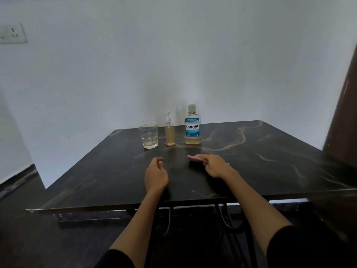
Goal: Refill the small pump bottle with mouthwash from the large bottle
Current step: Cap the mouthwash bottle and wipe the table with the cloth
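The small pump bottle [169, 132] stands upright toward the far side of the dark marbled table [270, 161], its white pump head on and yellowish liquid filling most of its body. Just to its right we see the large bottle [192, 125], capped, with a blue label and a shallow band of pale liquid at its base; the two stand near each other but apart. To the left of the pump bottle sits a clear glass [148, 135] with a little liquid at the bottom. Nearer to us, our left hand [156, 176] rests on the table with its fingers curled loosely inward, holding nothing. Our right hand [215, 165] lies on the table with its fingers closed on a flat pink object [195, 158], which we cannot identify. A wall socket [13, 33] sits high on the left wall.
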